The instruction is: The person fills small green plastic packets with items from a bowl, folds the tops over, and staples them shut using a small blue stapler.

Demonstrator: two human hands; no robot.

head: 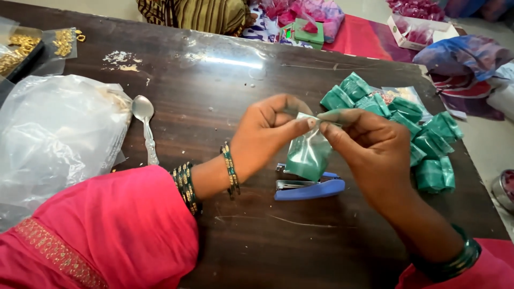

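Note:
A small clear packet of green powder (308, 155) hangs above the dark wooden table (214, 80). My left hand (270, 131) and my right hand (369, 147) both pinch its top edge between thumb and forefinger. Directly under the packet lies a blue stapler (310, 188). To the right of my right hand sits a heap of several filled green packets (423, 128). Both wrists carry green and gold bangles.
A metal spoon (145, 124) lies left of my left hand, beside a large crumpled clear plastic bag (53, 136). Small bags of gold-coloured pieces (63, 43) rest at the far left corner. Pink packets in a box (415, 29) and bright cloth lie beyond the table.

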